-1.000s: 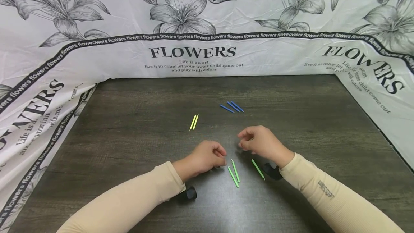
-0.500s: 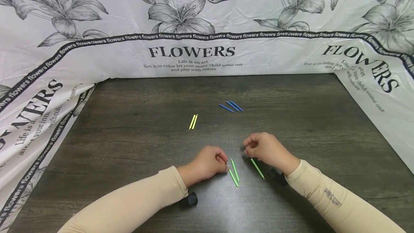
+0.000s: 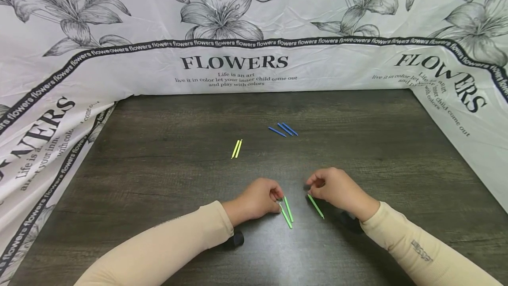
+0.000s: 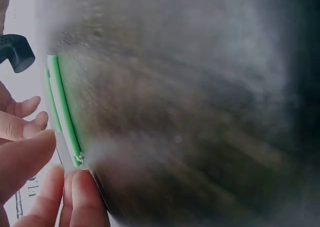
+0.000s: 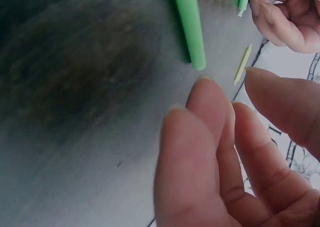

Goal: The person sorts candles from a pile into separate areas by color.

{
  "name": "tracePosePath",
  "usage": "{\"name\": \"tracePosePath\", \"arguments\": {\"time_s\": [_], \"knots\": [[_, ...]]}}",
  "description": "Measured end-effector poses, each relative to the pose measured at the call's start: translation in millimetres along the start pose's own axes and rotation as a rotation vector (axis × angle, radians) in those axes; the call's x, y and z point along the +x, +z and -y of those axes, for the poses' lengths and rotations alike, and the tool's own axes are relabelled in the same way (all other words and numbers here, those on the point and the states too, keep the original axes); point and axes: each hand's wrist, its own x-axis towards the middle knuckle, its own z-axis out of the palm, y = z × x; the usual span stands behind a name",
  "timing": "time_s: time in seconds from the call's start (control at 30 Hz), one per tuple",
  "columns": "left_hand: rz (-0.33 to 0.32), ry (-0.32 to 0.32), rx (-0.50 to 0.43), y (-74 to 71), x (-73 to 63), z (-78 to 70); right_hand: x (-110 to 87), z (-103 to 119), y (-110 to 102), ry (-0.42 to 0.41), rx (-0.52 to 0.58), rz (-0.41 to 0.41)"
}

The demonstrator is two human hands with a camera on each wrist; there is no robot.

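Observation:
In the head view, my left hand [image 3: 262,197] is at the wick ends of two thin green candles [image 3: 286,218] that lie close together on the dark wooden table [image 3: 190,118]. The left wrist view shows its thumb and fingers parted, with one candle [image 4: 65,109] just past the fingertips. My right hand [image 3: 337,189] hovers over the upper end of a third green candle [image 3: 316,207]. In the right wrist view that candle's blunt end [image 5: 192,37] stops just ahead of the fingertips, and nothing sits between finger and thumb.
Farther back lie two yellow candles [image 3: 237,149] and a group of three blue ones [image 3: 283,129]. A white flower-printed cloth [image 3: 238,69] hangs behind the table and along its sides. A black wrist device [image 3: 236,239] sits under the left sleeve.
My right hand has moved down and to the right, to the single green candle's end. My left hand has shifted slightly right, closer to the pair. The candles lie as before.

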Motion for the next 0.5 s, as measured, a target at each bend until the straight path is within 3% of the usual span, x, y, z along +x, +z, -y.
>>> {"name": "tracePosePath", "arguments": {"time_s": [0.23, 0.5], "knots": [[0.069, 0.031, 0.068, 0.0, 3.6, -3.3, -2.9, -3.2, 0.1, 0.000, -0.058, -0.011], [0.132, 0.040, 0.084, -1.2, 7.2, -5.0, -6.3, -6.7, 1.8, 0.008, -0.078, 0.019]]}}
